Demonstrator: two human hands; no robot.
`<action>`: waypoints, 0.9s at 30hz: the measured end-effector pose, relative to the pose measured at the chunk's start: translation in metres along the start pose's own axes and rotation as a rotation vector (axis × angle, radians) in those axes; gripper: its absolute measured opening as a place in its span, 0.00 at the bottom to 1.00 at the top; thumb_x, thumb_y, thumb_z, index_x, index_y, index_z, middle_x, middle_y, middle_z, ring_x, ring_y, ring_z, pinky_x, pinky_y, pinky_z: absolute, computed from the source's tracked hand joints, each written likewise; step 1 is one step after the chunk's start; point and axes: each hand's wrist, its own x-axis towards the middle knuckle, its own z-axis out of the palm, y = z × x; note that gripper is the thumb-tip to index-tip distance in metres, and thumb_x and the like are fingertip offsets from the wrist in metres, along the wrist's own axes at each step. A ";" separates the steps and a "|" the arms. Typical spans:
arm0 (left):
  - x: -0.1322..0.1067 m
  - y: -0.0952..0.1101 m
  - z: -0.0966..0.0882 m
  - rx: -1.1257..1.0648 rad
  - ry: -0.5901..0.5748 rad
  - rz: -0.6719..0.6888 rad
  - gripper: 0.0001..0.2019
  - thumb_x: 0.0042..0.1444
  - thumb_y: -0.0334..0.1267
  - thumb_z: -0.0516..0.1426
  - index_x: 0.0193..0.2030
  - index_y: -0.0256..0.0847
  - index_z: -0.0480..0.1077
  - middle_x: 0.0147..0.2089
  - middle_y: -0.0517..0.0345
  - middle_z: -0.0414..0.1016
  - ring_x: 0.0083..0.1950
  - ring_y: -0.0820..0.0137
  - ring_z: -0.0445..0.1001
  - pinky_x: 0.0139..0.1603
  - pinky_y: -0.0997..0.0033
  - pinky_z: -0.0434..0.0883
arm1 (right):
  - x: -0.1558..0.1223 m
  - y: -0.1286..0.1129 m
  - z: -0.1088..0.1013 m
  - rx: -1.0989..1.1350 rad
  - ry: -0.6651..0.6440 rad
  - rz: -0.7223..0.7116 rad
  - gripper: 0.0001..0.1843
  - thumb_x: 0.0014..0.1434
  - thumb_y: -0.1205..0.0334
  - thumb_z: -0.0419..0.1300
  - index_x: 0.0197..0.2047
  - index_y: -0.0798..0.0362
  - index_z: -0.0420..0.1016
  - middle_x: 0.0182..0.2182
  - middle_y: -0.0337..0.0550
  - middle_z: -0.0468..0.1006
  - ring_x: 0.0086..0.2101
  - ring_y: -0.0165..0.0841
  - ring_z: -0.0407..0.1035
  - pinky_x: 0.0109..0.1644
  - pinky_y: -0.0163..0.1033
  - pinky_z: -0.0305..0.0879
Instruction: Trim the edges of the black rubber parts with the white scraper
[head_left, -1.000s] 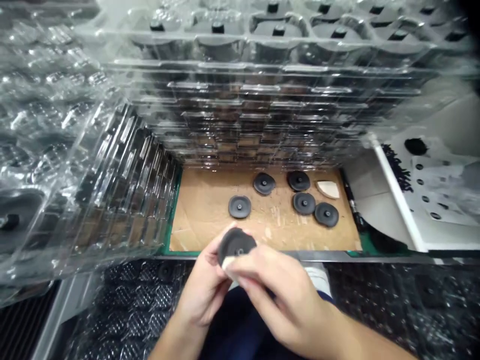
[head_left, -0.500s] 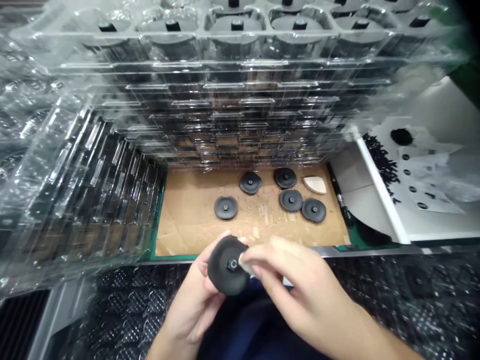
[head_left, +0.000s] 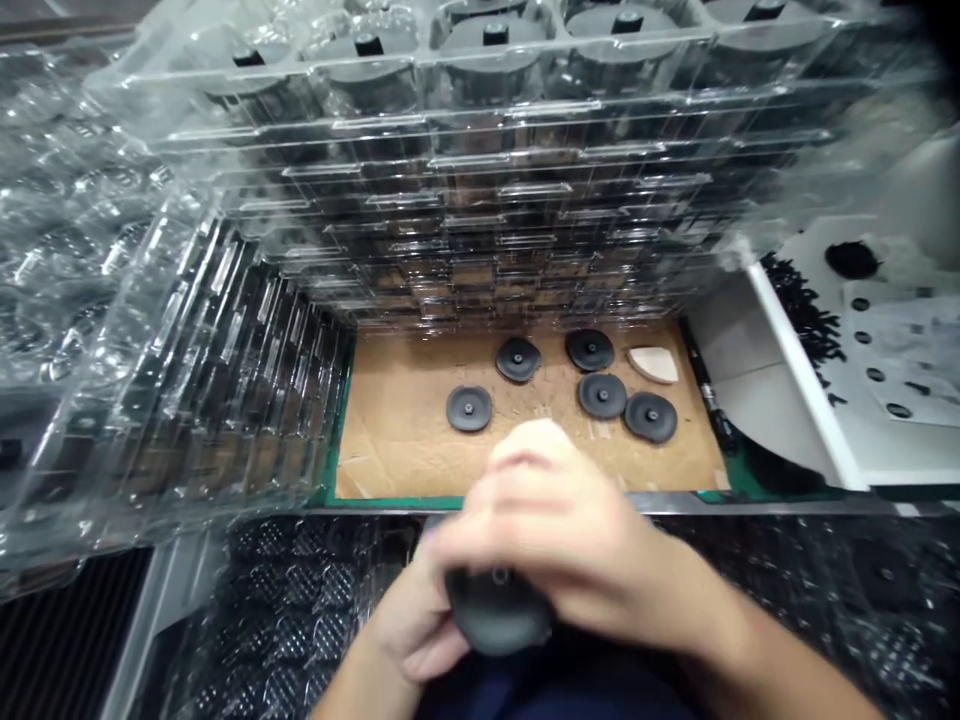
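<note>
1. Fingers, right hand (head_left: 566, 530): curled close together across the upper part of the held disc (head_left: 501, 618); blurred, so whether they pinched anything could not be told.
2. Fingers, left hand (head_left: 412, 612): clamped on the left edge of that disc, tips hidden behind it.
3. Held disc: one, black, with a central stub (head_left: 500, 575); raised on the person's side of the cardboard (head_left: 397, 400), partly covered by the right hand.
4. Step in hand, as judged: handling of a single disc, left hand bearing it, right hand working over its face.
5. Next move, as judged: called for a steady left grip and right fingers kept clear of the stub.
6. Loose discs (head_left: 469, 402): five, black, stub up on the cardboard; three grouped at right, near a pale wedge (head_left: 654, 364).
7. Clear trays (head_left: 480, 195): stacked beyond the cardboard, discs in the topmost.
8. White box (head_left: 810, 388): at right, containing small black parts (head_left: 799, 310).
</note>
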 end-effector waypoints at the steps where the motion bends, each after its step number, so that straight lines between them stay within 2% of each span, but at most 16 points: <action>1: 0.000 -0.001 -0.002 -0.042 -0.065 -0.038 0.14 0.42 0.35 0.67 0.39 0.37 0.77 0.33 0.55 0.80 0.33 0.64 0.80 0.33 0.69 0.78 | -0.004 0.007 0.001 0.018 0.072 0.124 0.13 0.64 0.68 0.52 0.48 0.50 0.73 0.37 0.37 0.79 0.38 0.28 0.69 0.47 0.36 0.63; 4: -0.001 -0.002 -0.007 -0.186 -0.239 -0.056 0.23 0.44 0.39 0.67 0.49 0.43 0.73 0.45 0.52 0.80 0.42 0.61 0.80 0.35 0.72 0.78 | -0.027 0.035 0.008 0.023 0.191 0.570 0.22 0.62 0.66 0.55 0.59 0.48 0.63 0.39 0.39 0.77 0.38 0.30 0.72 0.42 0.35 0.69; 6: -0.002 -0.001 -0.009 -0.225 -0.273 0.004 0.24 0.45 0.43 0.66 0.51 0.47 0.71 0.48 0.51 0.79 0.45 0.59 0.79 0.37 0.71 0.78 | -0.049 0.054 0.021 -0.009 0.176 0.707 0.20 0.61 0.62 0.54 0.57 0.49 0.65 0.38 0.42 0.76 0.33 0.31 0.72 0.36 0.37 0.71; 8: -0.002 0.000 -0.012 -0.238 -0.261 0.035 0.23 0.45 0.44 0.65 0.50 0.50 0.72 0.49 0.52 0.79 0.46 0.58 0.79 0.39 0.69 0.77 | -0.070 0.066 0.037 -0.071 0.167 0.744 0.14 0.60 0.60 0.53 0.46 0.51 0.74 0.40 0.47 0.74 0.35 0.35 0.72 0.38 0.41 0.72; 10: -0.002 0.002 -0.015 -0.240 -0.238 0.044 0.21 0.44 0.44 0.65 0.48 0.49 0.73 0.50 0.52 0.79 0.47 0.57 0.79 0.40 0.68 0.77 | -0.086 0.071 0.053 -0.124 0.166 0.765 0.14 0.60 0.60 0.51 0.38 0.53 0.77 0.44 0.52 0.72 0.42 0.41 0.72 0.44 0.47 0.71; 11: -0.002 0.003 -0.016 -0.238 -0.224 0.044 0.21 0.43 0.44 0.66 0.47 0.49 0.73 0.50 0.52 0.79 0.48 0.56 0.78 0.41 0.67 0.77 | -0.092 0.070 0.060 -0.147 0.165 0.776 0.14 0.59 0.59 0.51 0.38 0.53 0.78 0.46 0.54 0.71 0.46 0.43 0.71 0.46 0.49 0.70; 13: -0.003 0.004 -0.019 -0.233 -0.198 0.046 0.24 0.40 0.43 0.68 0.48 0.49 0.73 0.51 0.51 0.78 0.49 0.55 0.78 0.42 0.66 0.77 | -0.099 0.066 0.070 -0.183 0.155 0.790 0.16 0.58 0.59 0.53 0.45 0.53 0.77 0.51 0.56 0.68 0.48 0.45 0.69 0.47 0.50 0.71; 15: -0.003 0.005 -0.021 -0.229 -0.162 0.064 0.26 0.38 0.43 0.69 0.48 0.49 0.73 0.51 0.52 0.78 0.50 0.55 0.77 0.43 0.66 0.76 | -0.102 0.064 0.074 -0.213 0.143 0.796 0.18 0.57 0.61 0.54 0.49 0.53 0.75 0.49 0.55 0.70 0.45 0.44 0.72 0.42 0.47 0.72; 18: -0.002 0.004 -0.022 -0.214 -0.134 0.113 0.25 0.40 0.44 0.68 0.48 0.49 0.72 0.50 0.54 0.79 0.50 0.57 0.77 0.45 0.68 0.75 | -0.098 0.066 0.067 -0.253 0.146 0.797 0.15 0.59 0.62 0.52 0.44 0.54 0.77 0.36 0.50 0.75 0.32 0.39 0.73 0.33 0.43 0.71; 20: -0.002 0.003 -0.022 -0.193 -0.128 0.140 0.27 0.41 0.44 0.67 0.50 0.49 0.71 0.50 0.54 0.78 0.50 0.58 0.77 0.46 0.69 0.74 | -0.085 0.062 0.054 -0.263 0.168 0.788 0.13 0.60 0.61 0.52 0.43 0.54 0.76 0.34 0.49 0.76 0.31 0.38 0.73 0.33 0.42 0.70; 23: -0.003 0.005 -0.018 -0.141 -0.135 0.159 0.28 0.41 0.44 0.67 0.52 0.46 0.71 0.51 0.53 0.78 0.49 0.60 0.77 0.47 0.70 0.73 | -0.050 0.037 0.030 -0.236 0.215 0.660 0.12 0.62 0.61 0.53 0.48 0.50 0.72 0.41 0.44 0.78 0.39 0.35 0.72 0.40 0.38 0.67; 25: -0.004 0.007 -0.015 -0.098 -0.160 0.175 0.27 0.42 0.45 0.67 0.51 0.43 0.73 0.50 0.54 0.78 0.50 0.62 0.77 0.51 0.71 0.71 | -0.023 0.014 0.018 -0.200 0.215 0.323 0.13 0.63 0.67 0.53 0.48 0.49 0.72 0.39 0.41 0.78 0.37 0.32 0.71 0.41 0.38 0.63; 27: -0.006 0.009 -0.012 -0.052 -0.167 0.178 0.25 0.41 0.46 0.67 0.48 0.40 0.75 0.48 0.55 0.79 0.51 0.64 0.76 0.55 0.71 0.69 | -0.002 -0.004 0.009 -0.164 0.107 0.047 0.14 0.62 0.72 0.50 0.45 0.51 0.74 0.33 0.39 0.78 0.32 0.30 0.69 0.38 0.38 0.59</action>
